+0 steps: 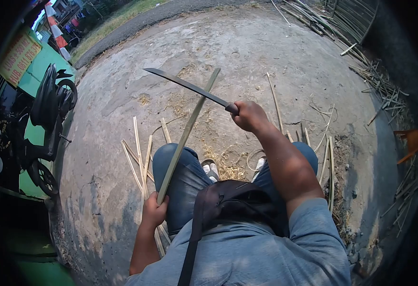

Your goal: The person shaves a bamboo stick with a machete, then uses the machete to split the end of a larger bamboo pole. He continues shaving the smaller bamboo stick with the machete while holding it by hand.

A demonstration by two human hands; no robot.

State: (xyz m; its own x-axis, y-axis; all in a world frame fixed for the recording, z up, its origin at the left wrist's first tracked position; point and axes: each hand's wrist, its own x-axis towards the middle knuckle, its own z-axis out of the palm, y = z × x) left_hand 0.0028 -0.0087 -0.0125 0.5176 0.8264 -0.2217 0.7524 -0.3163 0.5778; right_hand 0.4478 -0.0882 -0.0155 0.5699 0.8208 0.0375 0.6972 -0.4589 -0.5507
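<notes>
My left hand [155, 210] is closed around the lower end of a long, greenish bamboo strip [184, 139]. The strip slants up and away past my left knee. In my right hand [250, 117] is the handle of a machete [185, 85], its long dark blade pointing to the left. The blade crosses over the strip near its far end in this view. Pale shavings [230, 169] lie on the ground between my feet.
Cut bamboo strips [136, 155] lie left of my legs, with more strips [331, 171] on the right. Bamboo poles [326, 29] and scraps [385, 95] line the right edge. A motorcycle [51, 117] stands at left by a green wall. An orange chair [408, 144] is far right.
</notes>
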